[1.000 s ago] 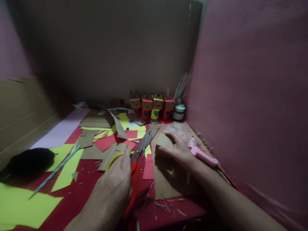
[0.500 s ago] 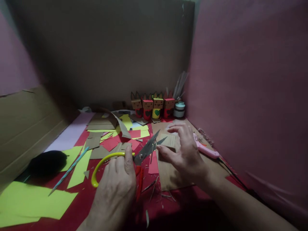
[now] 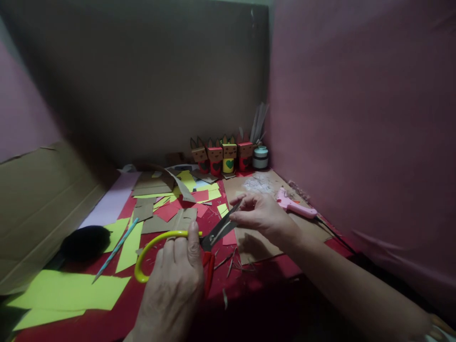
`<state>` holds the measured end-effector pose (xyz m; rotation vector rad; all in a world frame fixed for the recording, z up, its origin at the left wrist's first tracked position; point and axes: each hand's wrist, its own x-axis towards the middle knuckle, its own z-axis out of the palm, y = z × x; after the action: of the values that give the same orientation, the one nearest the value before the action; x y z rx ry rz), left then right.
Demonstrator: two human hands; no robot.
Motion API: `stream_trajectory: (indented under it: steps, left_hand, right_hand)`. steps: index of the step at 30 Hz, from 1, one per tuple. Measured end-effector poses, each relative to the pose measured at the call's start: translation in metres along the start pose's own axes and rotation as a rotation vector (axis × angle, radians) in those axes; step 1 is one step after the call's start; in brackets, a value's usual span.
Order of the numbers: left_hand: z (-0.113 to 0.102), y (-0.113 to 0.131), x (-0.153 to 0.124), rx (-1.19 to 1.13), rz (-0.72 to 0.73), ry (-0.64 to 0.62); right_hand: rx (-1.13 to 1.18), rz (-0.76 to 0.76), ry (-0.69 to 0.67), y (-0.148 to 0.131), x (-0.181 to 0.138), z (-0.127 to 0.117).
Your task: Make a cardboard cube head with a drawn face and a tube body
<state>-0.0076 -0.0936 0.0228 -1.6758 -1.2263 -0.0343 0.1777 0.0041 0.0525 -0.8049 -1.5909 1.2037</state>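
Note:
My left hand (image 3: 174, 280) is wrapped around the handles of the scissors (image 3: 215, 235), one yellow loop and one red. The dark blades point up and to the right, nearly closed. At their tips my right hand (image 3: 263, 216) pinches thumb against fingers. Whatever is between those fingers is too small or too hidden to name. Below the right hand lies a piece of brown cardboard (image 3: 258, 251), with thin trimmings (image 3: 230, 263) scattered at its left edge.
A pink glue gun (image 3: 294, 206) with a cord lies to the right. Cardboard-headed figures (image 3: 230, 159) and a pale blue jar (image 3: 261, 157) stand at the back. Yellow paper (image 3: 71, 289), a striped blue pencil (image 3: 116, 251) and a black fuzzy object (image 3: 85, 243) lie left.
The scissor blades have come closer together. My right hand has shifted left and its fingers have drawn in from a looser spread to a pinch at the tips. The view has turned slightly.

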Motion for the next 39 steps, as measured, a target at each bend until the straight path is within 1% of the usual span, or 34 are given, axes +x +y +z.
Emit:
stream_trajectory:
  steps: [4, 6, 8, 11, 14, 16, 19, 21, 23, 24, 25, 26, 27, 28, 29, 31, 32, 33, 34, 36, 38, 39]
  left_hand:
    - [-0.004, -0.003, -0.003, -0.011, 0.02, 0.013]
    - [-0.006, -0.004, -0.005, -0.018, 0.016, 0.009]
    - [-0.006, -0.006, -0.008, -0.023, 0.009, -0.003]
    - [-0.004, -0.01, -0.013, -0.03, 0.017, -0.011]
    - [0.0, -0.015, -0.019, -0.027, -0.001, -0.005]
    - [0.002, -0.02, -0.025, -0.045, -0.024, -0.014]
    - [0.007, -0.029, -0.034, -0.094, -0.052, -0.085]
    - [0.011, -0.035, -0.04, -0.126, -0.099, -0.148]
    - [0.016, -0.039, -0.043, -0.172, -0.169, -0.203]
    - [0.019, -0.039, -0.044, -0.206, -0.199, -0.227]
    - [0.022, -0.04, -0.044, -0.246, -0.219, -0.251]
    - [0.025, -0.04, -0.043, -0.291, -0.234, -0.276]
    - [0.027, -0.04, -0.042, -0.343, -0.24, -0.303]
    - [0.03, -0.04, -0.041, -0.397, -0.243, -0.338]
    - [0.033, -0.04, -0.039, -0.452, -0.247, -0.378]
    - [0.038, -0.04, -0.036, -0.563, -0.256, -0.465]
    - [0.041, -0.04, -0.034, -0.613, -0.264, -0.503]
    - [0.044, -0.04, -0.032, -0.658, -0.272, -0.535]
    - [0.047, -0.04, -0.029, -0.698, -0.281, -0.556]
    - [0.054, -0.039, -0.024, -0.766, -0.325, -0.575]
    - [0.06, -0.039, -0.016, -0.87, -0.392, -0.568]
    - [0.062, -0.038, -0.012, -0.959, -0.439, -0.55]
  right_hand:
    - [0.142, 0.094, -0.058, 0.0, -0.004, 0.001]
    - [0.173, 0.134, -0.05, 0.001, -0.005, -0.002]
    - [0.192, 0.14, -0.011, 0.002, -0.004, -0.008]
    - [0.204, 0.089, 0.063, 0.002, -0.003, -0.02]
    - [0.197, 0.032, 0.185, 0.004, -0.001, -0.031]
    - [0.205, 0.043, 0.206, 0.006, -0.002, -0.034]
    - [0.211, 0.087, 0.119, 0.013, -0.012, -0.024]
    - [0.188, 0.106, 0.056, 0.019, -0.025, -0.008]
    - [0.133, 0.108, -0.055, 0.026, -0.041, 0.012]
    - [0.109, 0.069, -0.124, 0.028, -0.049, 0.022]
    - [0.057, -0.015, -0.184, 0.03, -0.055, 0.03]
    - [-0.046, -0.128, -0.236, 0.031, -0.059, 0.035]
    - [-0.154, -0.242, -0.25, 0.032, -0.06, 0.037]
    - [-0.254, -0.332, -0.237, 0.032, -0.057, 0.036]
    - [-0.346, -0.398, -0.191, 0.032, -0.051, 0.03]
    - [-0.455, -0.408, -0.041, 0.033, -0.03, 0.011]
    - [-0.508, -0.389, 0.056, 0.035, -0.017, -0.002]
    - [-0.544, -0.331, 0.094, 0.038, -0.003, -0.014]
    - [-0.546, -0.297, 0.114, 0.042, 0.01, -0.026]
    - [-0.533, -0.236, 0.098, 0.049, 0.03, -0.045]
    - [-0.49, -0.182, 0.054, 0.055, 0.04, -0.054]
    - [-0.459, -0.16, 0.027, 0.056, 0.042, -0.056]
